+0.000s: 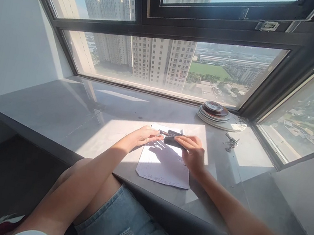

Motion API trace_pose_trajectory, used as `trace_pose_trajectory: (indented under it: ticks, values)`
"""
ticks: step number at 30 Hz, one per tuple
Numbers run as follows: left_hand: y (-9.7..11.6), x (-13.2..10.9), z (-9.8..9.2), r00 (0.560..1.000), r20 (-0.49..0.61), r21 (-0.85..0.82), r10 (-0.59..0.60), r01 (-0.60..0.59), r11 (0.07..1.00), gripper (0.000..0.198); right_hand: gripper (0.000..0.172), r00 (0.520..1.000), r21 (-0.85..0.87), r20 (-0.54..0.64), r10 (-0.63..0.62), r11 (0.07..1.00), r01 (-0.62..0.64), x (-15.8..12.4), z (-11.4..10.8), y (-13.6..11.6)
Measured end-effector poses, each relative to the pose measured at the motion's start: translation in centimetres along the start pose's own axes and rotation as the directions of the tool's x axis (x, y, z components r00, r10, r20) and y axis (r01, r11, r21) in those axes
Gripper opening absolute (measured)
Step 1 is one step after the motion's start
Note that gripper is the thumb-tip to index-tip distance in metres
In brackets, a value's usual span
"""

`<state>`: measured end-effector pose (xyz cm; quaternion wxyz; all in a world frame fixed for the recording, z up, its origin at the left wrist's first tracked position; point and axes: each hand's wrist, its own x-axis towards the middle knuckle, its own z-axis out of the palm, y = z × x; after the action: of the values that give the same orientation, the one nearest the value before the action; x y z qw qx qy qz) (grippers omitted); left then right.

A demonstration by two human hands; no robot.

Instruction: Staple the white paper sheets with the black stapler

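A black, stapler-like device (175,141) is held over the papers by my right hand (192,151), its fingers wrapped over the top and side. Its two dark halves look spread apart, with a thin metallic part between them. My left hand (146,135) meets its left end, thumb and fingers pinched around a small, thin piece too small to make out. Under both hands lie white paper sheets (163,168) with faint dark marks along the edges. Shadows of the hands fall across the upper part of the paper.
A stack of plates (213,116) stands by the window corner. A small metal fitting with prongs (232,143) lies to the right. The grey ledge (42,103) ends at a front edge near my legs. Dark window frames (170,32) rise behind.
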<state>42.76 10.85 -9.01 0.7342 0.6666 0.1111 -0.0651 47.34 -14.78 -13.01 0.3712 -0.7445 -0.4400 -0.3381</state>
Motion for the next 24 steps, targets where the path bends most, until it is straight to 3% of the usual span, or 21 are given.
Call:
trace_pose_trajectory:
  ticks: [4,7,10,13,16,18,20,24]
  values:
    - [0.4,-0.3,0.3,0.991,-0.017,-0.004,-0.131,0.131,0.991,0.016,0.040,1.000,-0.010,-0.024,-0.002,1.000,0.002,0.0,0.1,-0.1]
    - [0.3,0.0,0.1,0.993,-0.108,0.076,-0.056,0.064,0.995,0.010,0.031,0.983,0.018,-0.071,0.168,0.986,-0.167,0.0,0.0,-0.1]
    - [0.2,0.4,-0.2,0.981,-0.176,0.129,0.084,-0.061,0.990,0.014,0.024,0.910,0.174,-0.076,0.407,0.904,-0.390,-0.2,0.0,0.3]
    - [0.4,0.5,-0.1,0.952,-0.186,0.164,0.244,-0.215,0.963,0.027,0.031,0.803,0.347,0.108,0.586,0.735,-0.583,-0.6,0.3,0.7]
    - [0.8,0.1,0.7,0.933,-0.088,0.202,0.348,-0.326,0.924,0.038,0.034,0.738,0.357,0.286,0.611,0.647,-0.674,-0.9,0.9,0.8]
    - [1.0,-0.5,1.2,0.932,0.026,0.229,0.363,-0.359,0.905,0.042,0.035,0.741,0.341,0.342,0.578,0.659,-0.671,-1.0,1.3,0.9]
    - [1.1,-1.0,1.7,0.929,0.137,0.254,0.344,-0.369,0.894,0.043,0.032,0.775,0.313,0.362,0.517,0.716,-0.624,-1.0,1.4,1.0]
    - [1.1,-1.7,2.3,0.910,0.285,0.292,0.300,-0.380,0.878,0.044,0.035,0.944,0.186,0.184,0.273,0.934,-0.306,-0.3,0.8,0.4]
